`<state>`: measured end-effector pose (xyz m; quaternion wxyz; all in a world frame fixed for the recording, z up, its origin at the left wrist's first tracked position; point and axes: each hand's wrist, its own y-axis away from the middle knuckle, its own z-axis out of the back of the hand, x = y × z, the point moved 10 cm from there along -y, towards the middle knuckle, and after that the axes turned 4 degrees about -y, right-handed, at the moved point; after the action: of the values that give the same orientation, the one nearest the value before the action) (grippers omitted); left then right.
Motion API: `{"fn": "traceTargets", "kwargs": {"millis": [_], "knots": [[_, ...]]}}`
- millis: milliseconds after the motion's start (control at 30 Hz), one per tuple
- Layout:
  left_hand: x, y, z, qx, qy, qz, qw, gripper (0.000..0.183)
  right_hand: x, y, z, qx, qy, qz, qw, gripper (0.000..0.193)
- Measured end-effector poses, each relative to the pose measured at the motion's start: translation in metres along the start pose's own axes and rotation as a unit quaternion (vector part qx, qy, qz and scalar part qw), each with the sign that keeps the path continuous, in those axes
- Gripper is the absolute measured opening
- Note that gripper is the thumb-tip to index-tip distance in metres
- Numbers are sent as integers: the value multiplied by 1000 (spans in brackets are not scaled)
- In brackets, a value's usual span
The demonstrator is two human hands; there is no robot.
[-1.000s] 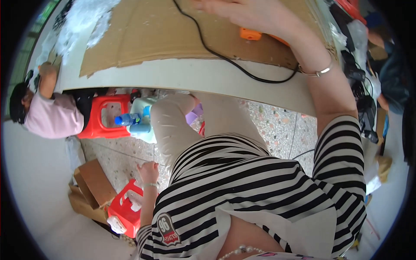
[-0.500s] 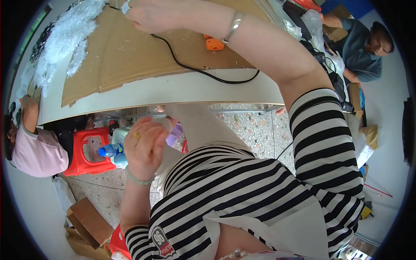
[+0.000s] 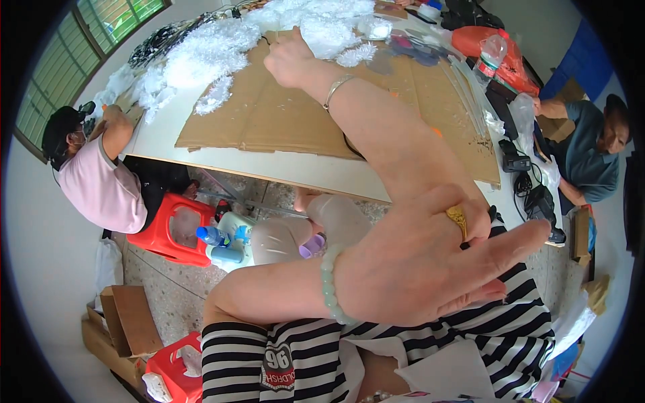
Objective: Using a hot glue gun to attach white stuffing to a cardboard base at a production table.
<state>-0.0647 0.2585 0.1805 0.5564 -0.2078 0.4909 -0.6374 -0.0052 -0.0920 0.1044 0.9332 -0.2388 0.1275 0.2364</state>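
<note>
My left hand (image 3: 423,269) is raised close to the camera with its fingers spread and nothing in it; it wears a gold ring and a pale green bead bracelet (image 3: 329,285). My right arm reaches far across the white table (image 3: 302,176). My right hand (image 3: 290,60), with a silver bangle at the wrist, rests with curled fingers on the brown cardboard sheet (image 3: 282,121), next to a heap of white fluffy material (image 3: 201,54). What the curled fingers hold is hidden.
A person in a pink top (image 3: 101,181) sits at the table's left end on a red stool (image 3: 168,232). Another person in dark clothes (image 3: 591,148) sits at the right. Bottles (image 3: 222,245) stand under the table; cardboard boxes (image 3: 121,322) and a second red stool (image 3: 171,366) are at lower left.
My left hand has risen from my lap to just in front of the camera and opened. My right hand stays stretched out over the cardboard as the view tilts up.
</note>
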Motion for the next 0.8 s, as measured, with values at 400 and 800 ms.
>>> {"fn": "traceTargets", "kwargs": {"millis": [400, 800], "knots": [[-11, -11, -23, 54, -101, 35, 993, 46, -11, 24, -18, 47, -6, -10, 999, 17], [-4, -10, -17, 49, -134, 25, 989, 42, -10, 30, -25, 112, -27, -23, 993, 18]]}}
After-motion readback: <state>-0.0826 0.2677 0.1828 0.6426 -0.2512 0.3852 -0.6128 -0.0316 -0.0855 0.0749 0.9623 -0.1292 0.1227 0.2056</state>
